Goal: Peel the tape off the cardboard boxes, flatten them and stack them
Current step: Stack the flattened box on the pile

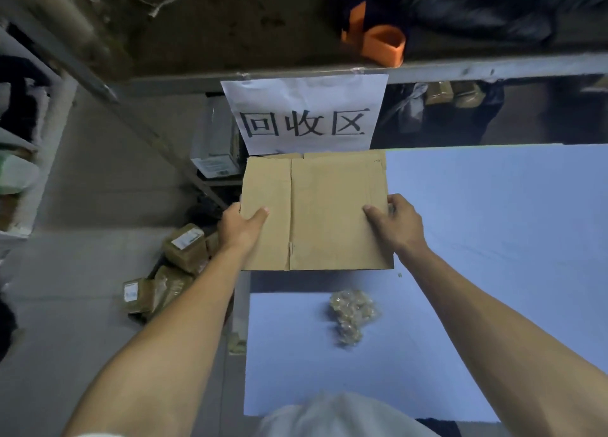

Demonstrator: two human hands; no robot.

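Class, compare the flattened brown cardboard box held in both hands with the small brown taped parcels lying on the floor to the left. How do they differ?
The flattened brown cardboard box is a thin, flat sheet; the small brown taped parcels are still blocky. The box is far larger in view than any parcel. The box is gripped at its edges by the left hand and right hand over the pale blue table; the parcels lie untouched on the floor, some with white labels. Both are brown.

White sign (304,115) with 3 black characters at 12 o'clock; orange strap (383,43) on shelf (460,69) above; taped parcels (164,272) at 9 o'clock.
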